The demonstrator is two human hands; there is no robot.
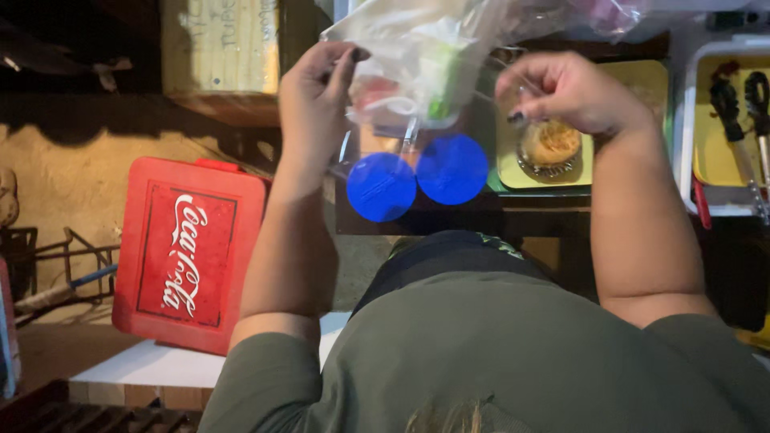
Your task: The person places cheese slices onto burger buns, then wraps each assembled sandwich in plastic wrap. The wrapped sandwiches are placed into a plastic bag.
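**Clear plastic bag held open between two hands, above a counter**

Item 1. Clear plastic bag (417, 60): raised in front of the person, above the counter's near edge. Contents show as pale, pink and green shapes; the film blurs them, so they may be wrapped food or small packets, not identifiable for certain.

Item 2. Left hand (314, 104): fingers and thumb pinched shut on the bag's left edge.

Item 3. Right hand (565, 92): fingertips closed on thin film at the bag's right side, knuckles curled.

Step in hand, as judged: the bag is being spread or handled at its mouth, both hands sharing the hold. Any further move calls for keeping the two pinches level, since the load hangs free between them.

Item 4. Yellow tray (634, 76) just below the right hand, bearing a round golden pastry (550, 143) in a fluted tin.

Item 5. White tray (690, 128) at far right, holding dark-handled tongs (734, 120).

Item 6. Red cooler box (188, 252), lower left, well apart from both hands.

Room: open air below the bag; the right side is crowded by trays close under the wrist, and the left is freer.
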